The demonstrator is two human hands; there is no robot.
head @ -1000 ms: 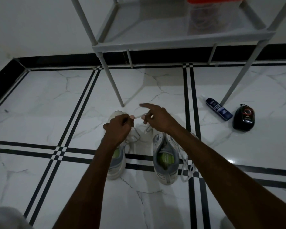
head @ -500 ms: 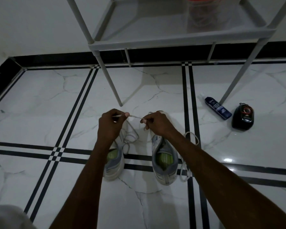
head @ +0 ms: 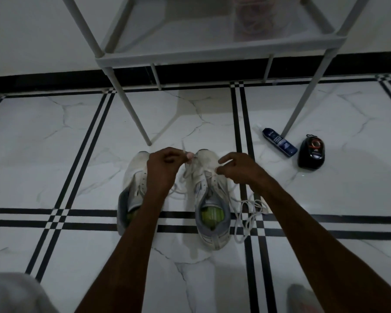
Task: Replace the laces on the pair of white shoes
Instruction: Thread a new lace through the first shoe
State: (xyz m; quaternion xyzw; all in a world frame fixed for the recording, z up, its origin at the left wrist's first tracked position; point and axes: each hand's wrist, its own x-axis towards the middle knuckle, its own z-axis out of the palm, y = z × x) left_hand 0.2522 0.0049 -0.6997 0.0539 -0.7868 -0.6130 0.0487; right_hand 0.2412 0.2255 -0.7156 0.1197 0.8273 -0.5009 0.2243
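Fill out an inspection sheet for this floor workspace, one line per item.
Surface: white marble floor with black stripes.
Job's things: left shoe and right shoe side by side, toes toward the rack; loose lace trailing on the floor right of the right shoe.
Clutter: blue bottle lying flat; black case beside it.
Grippers: left hand pinches a lace end above the shoes; right hand over the right shoe's toe, fingers curled, hold unclear.
Cables: nothing seen.
Surroundings: grey rack against the wall, one leg just beyond the shoes; a clear box on its shelf.
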